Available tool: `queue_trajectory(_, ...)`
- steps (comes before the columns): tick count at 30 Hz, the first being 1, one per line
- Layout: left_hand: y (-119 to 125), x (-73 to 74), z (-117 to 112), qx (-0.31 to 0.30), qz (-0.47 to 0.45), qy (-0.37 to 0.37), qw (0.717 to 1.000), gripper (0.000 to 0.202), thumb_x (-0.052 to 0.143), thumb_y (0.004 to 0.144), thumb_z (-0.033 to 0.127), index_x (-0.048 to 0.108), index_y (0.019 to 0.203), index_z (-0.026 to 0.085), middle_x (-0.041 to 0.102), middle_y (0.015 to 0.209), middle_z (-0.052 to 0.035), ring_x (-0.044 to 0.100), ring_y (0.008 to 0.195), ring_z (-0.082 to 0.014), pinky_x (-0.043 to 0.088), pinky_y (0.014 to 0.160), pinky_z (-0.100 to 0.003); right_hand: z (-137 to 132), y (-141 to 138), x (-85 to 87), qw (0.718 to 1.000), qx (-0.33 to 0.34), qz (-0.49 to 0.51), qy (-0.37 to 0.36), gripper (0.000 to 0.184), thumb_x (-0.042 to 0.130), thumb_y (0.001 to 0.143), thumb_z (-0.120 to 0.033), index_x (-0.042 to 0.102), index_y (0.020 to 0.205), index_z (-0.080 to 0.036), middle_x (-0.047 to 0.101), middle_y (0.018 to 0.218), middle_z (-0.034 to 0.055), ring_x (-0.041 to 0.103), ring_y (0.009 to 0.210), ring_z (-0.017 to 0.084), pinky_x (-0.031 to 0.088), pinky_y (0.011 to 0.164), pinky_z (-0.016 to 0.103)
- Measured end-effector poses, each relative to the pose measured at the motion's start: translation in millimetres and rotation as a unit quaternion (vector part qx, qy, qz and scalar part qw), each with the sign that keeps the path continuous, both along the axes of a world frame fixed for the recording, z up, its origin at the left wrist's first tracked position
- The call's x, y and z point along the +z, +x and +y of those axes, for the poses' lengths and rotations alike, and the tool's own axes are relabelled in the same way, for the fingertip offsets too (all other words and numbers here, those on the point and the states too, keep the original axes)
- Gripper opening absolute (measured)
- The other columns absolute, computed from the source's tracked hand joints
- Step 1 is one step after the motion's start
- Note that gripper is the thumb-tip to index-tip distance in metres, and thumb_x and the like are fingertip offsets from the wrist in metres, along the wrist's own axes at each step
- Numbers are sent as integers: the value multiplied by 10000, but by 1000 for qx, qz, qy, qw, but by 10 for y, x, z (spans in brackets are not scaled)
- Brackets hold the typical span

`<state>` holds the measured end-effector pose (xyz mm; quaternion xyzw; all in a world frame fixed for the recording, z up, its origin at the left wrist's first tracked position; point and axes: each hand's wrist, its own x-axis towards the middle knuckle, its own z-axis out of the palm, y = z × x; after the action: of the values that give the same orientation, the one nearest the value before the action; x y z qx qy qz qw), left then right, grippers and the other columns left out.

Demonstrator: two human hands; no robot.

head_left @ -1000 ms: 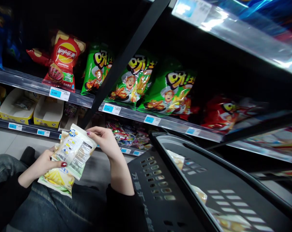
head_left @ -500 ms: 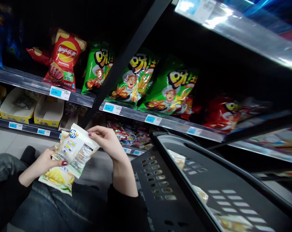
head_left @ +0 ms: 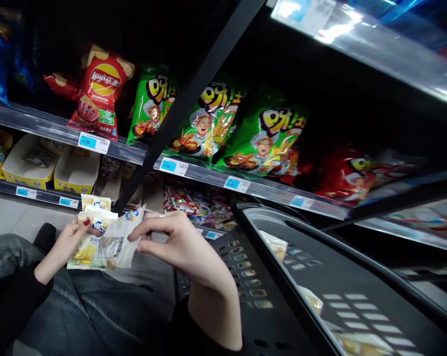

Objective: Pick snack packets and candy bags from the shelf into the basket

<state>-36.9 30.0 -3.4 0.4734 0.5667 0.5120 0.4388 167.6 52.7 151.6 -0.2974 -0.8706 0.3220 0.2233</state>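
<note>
Across the whole upper view runs a dark store shelving unit (head_left: 53,129), with a black upright post (head_left: 193,94) slanting through it. Below right, a black plastic shopping basket (head_left: 245,296) fills the corner, with pale packets lying inside it. At lower left are the person's jeans (head_left: 78,316), knees bent near the floor. On the middle shelf stand three green snack bags (head_left: 208,123) in a row. A red Lay's crisp bag (head_left: 101,91) stands to their left and blurred red bags (head_left: 349,173) to their right. One shelf down, open yellow cardboard display boxes (head_left: 77,170) sit side by side.

Over the jeans, the right hand (head_left: 179,242) pinches the right edge of a white packet (head_left: 123,237) between thumb and fingertips. The left hand (head_left: 62,244) is closed around a fanned stack of small snack packets (head_left: 92,232), its thumb pressed on top. The white packet overlaps that stack. Blue-and-white price tags (head_left: 93,142) line the shelf rails.
</note>
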Motion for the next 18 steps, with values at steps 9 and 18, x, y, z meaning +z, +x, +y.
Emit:
queue_trajectory(9,43,-58,-77,-147,-154,55,975,673,393,668,719,674,941,172,571,1168,-104,467,1117,-288,372,935,-344,149,-303,-224,995,-78,-34,60,134,498,833,-237,580,742,-183,595,696,-3,537,673,128,361,631,235)
queue_trajectory(18,40,12,-94,-159,-142,60,975,592,533,592,693,710,790,163,638,1046,-111,486,1091,-337,392,923,-393,302,-351,-457,994,-93,-40,30,143,522,797,-269,600,714,-182,609,643,-13,528,592,116,344,563,209)
